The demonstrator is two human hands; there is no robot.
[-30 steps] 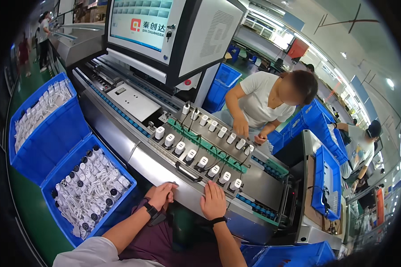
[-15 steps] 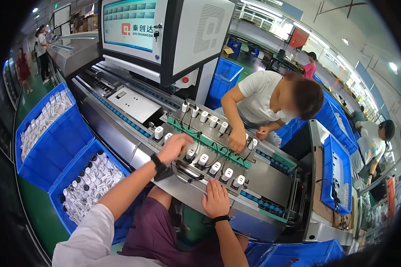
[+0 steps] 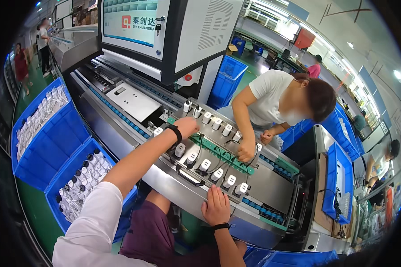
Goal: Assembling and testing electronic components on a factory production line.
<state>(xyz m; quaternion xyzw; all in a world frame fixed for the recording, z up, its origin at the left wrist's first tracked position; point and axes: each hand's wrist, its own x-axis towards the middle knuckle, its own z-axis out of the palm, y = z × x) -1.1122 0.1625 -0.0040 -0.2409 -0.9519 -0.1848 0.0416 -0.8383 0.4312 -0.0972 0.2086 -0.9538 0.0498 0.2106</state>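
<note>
Two rows of white chargers point(image 3: 204, 166) stand in a metal tray point(image 3: 196, 176) on the conveyor, with black cables point(image 3: 218, 152) running to a green strip point(image 3: 215, 152) between the rows. My left hand point(image 3: 188, 127) reaches over the tray at the strip's left end. Its fingers are closed and point down; what they pinch, if anything, is hidden. Flat on the near metal edge rests my right hand point(image 3: 216, 205), fingers stretched out below the near row and holding nothing. Across the conveyor, a co-worker's hand point(image 3: 246, 150) works at the strip's right end.
Blue bins point(image 3: 87, 178) of white chargers with cords stand at my left. A large machine cabinet point(image 3: 200, 40) with a screen rises behind the conveyor. A white plate point(image 3: 132, 101) lies on the track. At right is a blue tray point(image 3: 338, 178).
My left hand has moved farther over the tray toward the far row, and its fingers have closed downward. My right hand stays on the edge. The view has shifted slightly.
</note>
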